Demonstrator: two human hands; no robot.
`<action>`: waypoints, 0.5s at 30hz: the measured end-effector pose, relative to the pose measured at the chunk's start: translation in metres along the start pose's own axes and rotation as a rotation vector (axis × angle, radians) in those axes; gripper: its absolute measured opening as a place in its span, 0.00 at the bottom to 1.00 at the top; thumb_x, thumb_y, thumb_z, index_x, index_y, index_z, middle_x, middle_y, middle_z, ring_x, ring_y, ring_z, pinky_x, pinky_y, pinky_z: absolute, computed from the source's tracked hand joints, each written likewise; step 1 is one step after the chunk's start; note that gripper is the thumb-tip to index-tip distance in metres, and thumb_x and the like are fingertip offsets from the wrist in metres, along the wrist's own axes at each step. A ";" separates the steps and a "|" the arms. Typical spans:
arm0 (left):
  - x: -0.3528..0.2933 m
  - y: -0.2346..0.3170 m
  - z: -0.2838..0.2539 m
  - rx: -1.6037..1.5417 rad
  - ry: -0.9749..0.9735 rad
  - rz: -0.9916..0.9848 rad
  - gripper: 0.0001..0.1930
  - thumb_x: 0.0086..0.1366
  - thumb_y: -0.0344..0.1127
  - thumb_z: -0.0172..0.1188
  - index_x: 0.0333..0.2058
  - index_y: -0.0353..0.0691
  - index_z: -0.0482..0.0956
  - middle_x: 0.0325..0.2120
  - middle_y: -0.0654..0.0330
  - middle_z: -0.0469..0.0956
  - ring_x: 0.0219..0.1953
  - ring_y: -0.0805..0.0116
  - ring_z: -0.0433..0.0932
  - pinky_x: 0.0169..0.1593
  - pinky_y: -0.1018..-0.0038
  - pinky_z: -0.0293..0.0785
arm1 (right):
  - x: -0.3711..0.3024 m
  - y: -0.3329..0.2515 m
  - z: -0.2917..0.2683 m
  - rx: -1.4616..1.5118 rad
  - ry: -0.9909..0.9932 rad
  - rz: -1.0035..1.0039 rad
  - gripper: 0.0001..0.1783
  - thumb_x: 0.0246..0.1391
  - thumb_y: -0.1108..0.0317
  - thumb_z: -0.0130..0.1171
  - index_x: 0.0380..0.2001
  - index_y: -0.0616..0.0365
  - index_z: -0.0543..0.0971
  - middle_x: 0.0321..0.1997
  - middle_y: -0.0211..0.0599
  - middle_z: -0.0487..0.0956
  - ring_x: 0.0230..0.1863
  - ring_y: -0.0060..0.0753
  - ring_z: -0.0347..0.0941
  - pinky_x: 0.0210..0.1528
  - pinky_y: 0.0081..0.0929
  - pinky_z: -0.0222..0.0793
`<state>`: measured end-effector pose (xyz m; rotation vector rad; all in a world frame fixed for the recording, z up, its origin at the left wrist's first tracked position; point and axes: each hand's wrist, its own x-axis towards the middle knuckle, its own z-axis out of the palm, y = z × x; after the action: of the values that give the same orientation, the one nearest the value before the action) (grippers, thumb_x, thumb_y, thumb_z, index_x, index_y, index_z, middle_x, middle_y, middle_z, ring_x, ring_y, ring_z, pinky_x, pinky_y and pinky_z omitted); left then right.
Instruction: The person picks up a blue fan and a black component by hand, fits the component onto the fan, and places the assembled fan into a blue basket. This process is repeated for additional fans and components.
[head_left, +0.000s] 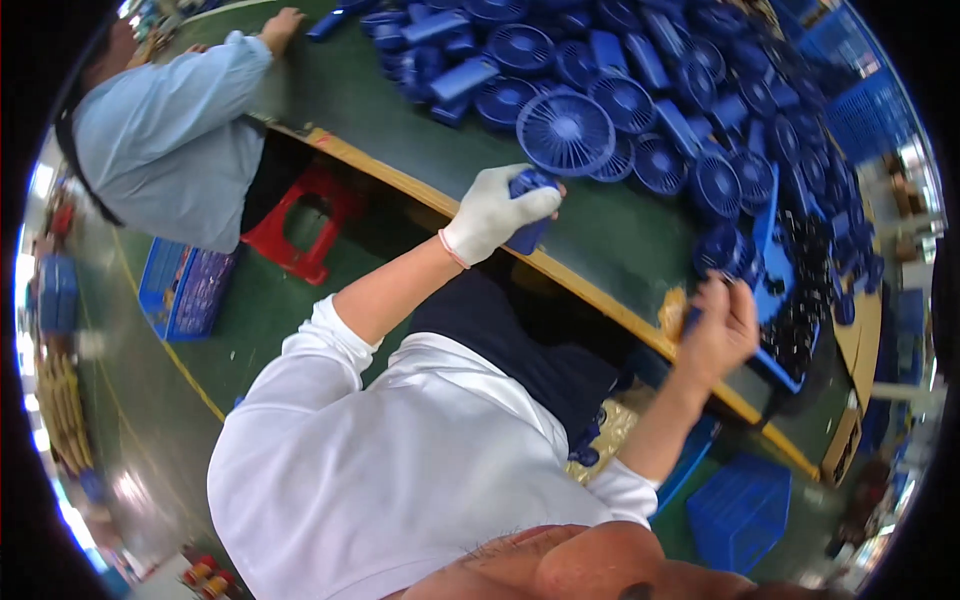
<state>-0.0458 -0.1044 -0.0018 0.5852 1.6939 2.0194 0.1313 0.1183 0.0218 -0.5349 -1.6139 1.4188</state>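
Note:
My left hand (497, 215), in a white glove, is closed around a blue plastic fan part (528, 238) over the table's near edge. It looks like a small handheld fan body, with a round top and a flat lower piece. My bare right hand (718, 330) is pinched beside a blue tray (768, 275) of small black parts (800, 290). Something small and dark blue shows at its fingers, too blurred to name. Just beyond that hand lies a round blue fan part (725, 250). A large round fan grille (566, 134) lies at the near side of the pile.
A heap of blue fan parts (660, 165) covers the far side of the green table (400, 150). An orange-yellow piece (672, 312) lies near its edge. At left, a person in light blue (170, 130) works beside a red stool (295, 225). Blue crates (740, 510) stand on the floor.

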 end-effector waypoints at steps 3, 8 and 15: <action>0.003 -0.009 0.031 -0.170 -0.046 0.045 0.16 0.59 0.42 0.63 0.38 0.34 0.79 0.30 0.61 0.80 0.32 0.75 0.78 0.38 0.77 0.74 | -0.039 -0.004 0.043 0.195 -0.035 0.046 0.09 0.58 0.79 0.57 0.41 0.69 0.79 0.36 0.39 0.81 0.29 0.21 0.75 0.31 0.19 0.74; -0.023 -0.001 0.043 -0.028 -0.113 0.153 0.19 0.66 0.46 0.54 0.39 0.32 0.79 0.29 0.60 0.81 0.29 0.73 0.79 0.34 0.76 0.75 | -0.078 -0.012 0.081 0.481 -0.191 0.229 0.06 0.56 0.81 0.59 0.36 0.74 0.79 0.43 0.41 0.73 0.29 0.27 0.77 0.29 0.22 0.78; -0.022 -0.001 0.051 0.485 -0.157 0.161 0.14 0.47 0.37 0.69 0.30 0.33 0.82 0.18 0.58 0.80 0.20 0.74 0.76 0.27 0.76 0.71 | -0.083 0.019 0.078 0.353 -0.136 0.102 0.12 0.59 0.68 0.62 0.28 0.69 0.81 0.34 0.32 0.72 0.28 0.17 0.67 0.25 0.16 0.63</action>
<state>0.0020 -0.0760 0.0043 1.0398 2.1017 1.6035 0.1045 0.0140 -0.0194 -0.3231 -1.4099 1.8027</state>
